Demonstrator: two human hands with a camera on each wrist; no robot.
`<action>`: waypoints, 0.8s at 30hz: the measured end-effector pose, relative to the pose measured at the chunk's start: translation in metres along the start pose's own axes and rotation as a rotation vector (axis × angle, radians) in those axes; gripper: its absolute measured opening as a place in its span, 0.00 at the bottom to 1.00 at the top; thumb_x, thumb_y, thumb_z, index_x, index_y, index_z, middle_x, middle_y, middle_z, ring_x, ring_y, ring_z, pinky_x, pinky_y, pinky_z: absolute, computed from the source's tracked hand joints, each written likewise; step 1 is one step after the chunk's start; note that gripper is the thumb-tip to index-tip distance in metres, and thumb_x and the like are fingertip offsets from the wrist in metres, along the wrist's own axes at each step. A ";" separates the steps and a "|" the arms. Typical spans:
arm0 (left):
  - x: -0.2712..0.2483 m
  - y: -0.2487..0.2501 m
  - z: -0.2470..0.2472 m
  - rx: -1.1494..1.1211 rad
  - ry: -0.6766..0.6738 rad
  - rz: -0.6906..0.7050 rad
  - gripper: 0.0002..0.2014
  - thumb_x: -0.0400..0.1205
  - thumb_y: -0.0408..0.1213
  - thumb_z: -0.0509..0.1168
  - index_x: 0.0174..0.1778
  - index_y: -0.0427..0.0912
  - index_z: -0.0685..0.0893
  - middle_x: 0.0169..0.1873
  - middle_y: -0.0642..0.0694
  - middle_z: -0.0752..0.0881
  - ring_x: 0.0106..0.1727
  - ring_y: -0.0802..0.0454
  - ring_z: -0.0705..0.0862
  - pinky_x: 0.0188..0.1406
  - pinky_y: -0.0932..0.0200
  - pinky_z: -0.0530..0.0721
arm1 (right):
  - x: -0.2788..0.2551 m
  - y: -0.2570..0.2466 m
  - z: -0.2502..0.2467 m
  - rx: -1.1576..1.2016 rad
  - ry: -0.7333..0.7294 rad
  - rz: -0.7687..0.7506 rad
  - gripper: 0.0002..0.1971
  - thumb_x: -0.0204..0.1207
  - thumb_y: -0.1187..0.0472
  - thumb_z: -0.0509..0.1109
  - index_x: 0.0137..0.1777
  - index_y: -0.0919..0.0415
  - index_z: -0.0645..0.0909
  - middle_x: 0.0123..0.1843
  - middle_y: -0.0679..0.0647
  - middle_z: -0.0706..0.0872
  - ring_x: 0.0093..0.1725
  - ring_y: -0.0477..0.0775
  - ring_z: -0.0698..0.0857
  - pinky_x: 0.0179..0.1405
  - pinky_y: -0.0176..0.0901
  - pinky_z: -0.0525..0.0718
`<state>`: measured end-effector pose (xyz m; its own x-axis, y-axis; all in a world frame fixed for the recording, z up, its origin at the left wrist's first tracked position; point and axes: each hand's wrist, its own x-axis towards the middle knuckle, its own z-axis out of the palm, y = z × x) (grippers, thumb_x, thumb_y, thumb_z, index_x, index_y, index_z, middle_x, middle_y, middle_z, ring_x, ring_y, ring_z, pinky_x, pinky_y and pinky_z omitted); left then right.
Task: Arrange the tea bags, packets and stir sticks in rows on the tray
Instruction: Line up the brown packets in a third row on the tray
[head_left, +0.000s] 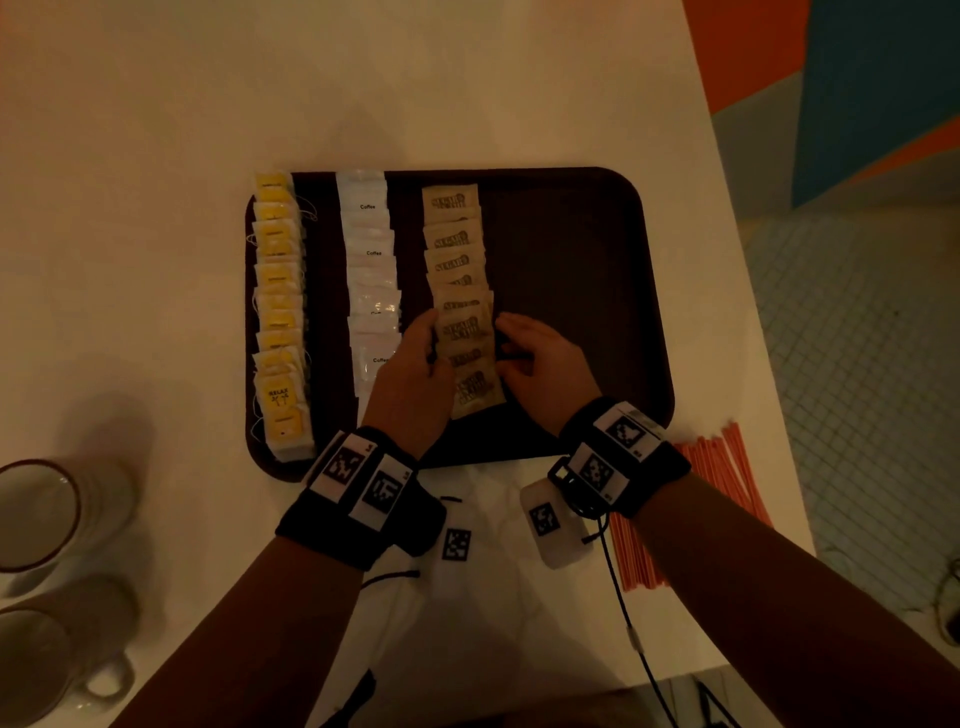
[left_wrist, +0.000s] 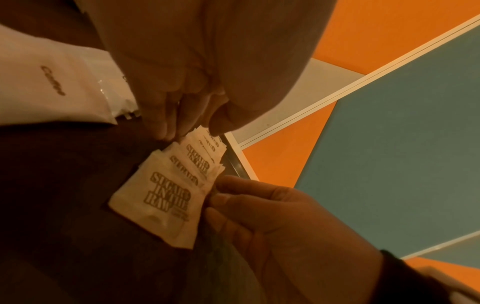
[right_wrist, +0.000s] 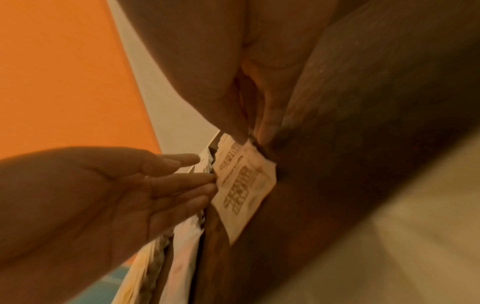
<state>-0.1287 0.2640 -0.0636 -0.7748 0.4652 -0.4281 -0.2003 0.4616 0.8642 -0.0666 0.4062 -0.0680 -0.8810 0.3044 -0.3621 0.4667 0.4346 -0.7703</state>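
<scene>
A dark brown tray (head_left: 571, 270) holds three rows running front to back: yellow tea bags (head_left: 278, 312) at its left edge, white coffee packets (head_left: 371, 270) beside them, and brown sugar packets (head_left: 457, 260) in the middle. My left hand (head_left: 426, 338) lays straight fingers (right_wrist: 182, 181) against the left side of the sugar row (right_wrist: 244, 185). My right hand (head_left: 511, 343) sets its bent fingertips (left_wrist: 215, 197) against the row's right side (left_wrist: 166, 197). Neither hand lifts a packet. Orange stir sticks (head_left: 722, 467) lie on the table by the tray's front right corner, partly under my right forearm.
The right half of the tray is bare. Two mugs (head_left: 36, 519) (head_left: 52, 660) stand at the table's front left. White marker cards (head_left: 545, 519) lie in front of the tray. The table's right edge (head_left: 753, 312) drops to a tiled floor.
</scene>
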 end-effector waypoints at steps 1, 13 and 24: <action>0.001 0.001 0.000 -0.016 0.004 0.002 0.22 0.81 0.30 0.55 0.71 0.52 0.67 0.66 0.50 0.78 0.64 0.55 0.79 0.64 0.49 0.81 | 0.002 0.000 -0.001 0.013 0.007 0.002 0.26 0.76 0.71 0.65 0.74 0.62 0.68 0.77 0.57 0.69 0.70 0.53 0.76 0.57 0.24 0.73; 0.001 0.010 -0.001 -0.027 0.025 -0.043 0.24 0.82 0.28 0.53 0.73 0.49 0.65 0.66 0.48 0.80 0.63 0.53 0.80 0.64 0.47 0.81 | 0.007 -0.006 0.003 -0.044 -0.023 -0.066 0.24 0.76 0.73 0.62 0.73 0.62 0.70 0.77 0.57 0.70 0.73 0.53 0.74 0.66 0.31 0.72; 0.002 0.015 -0.003 -0.031 0.040 0.004 0.23 0.83 0.27 0.51 0.74 0.47 0.62 0.56 0.58 0.76 0.58 0.60 0.78 0.55 0.61 0.79 | 0.003 -0.013 -0.003 0.049 -0.005 0.011 0.26 0.77 0.71 0.62 0.76 0.60 0.65 0.79 0.58 0.66 0.73 0.54 0.72 0.64 0.32 0.73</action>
<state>-0.1344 0.2696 -0.0507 -0.7986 0.4365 -0.4144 -0.2153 0.4358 0.8739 -0.0746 0.4045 -0.0573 -0.8765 0.3043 -0.3730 0.4718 0.3892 -0.7911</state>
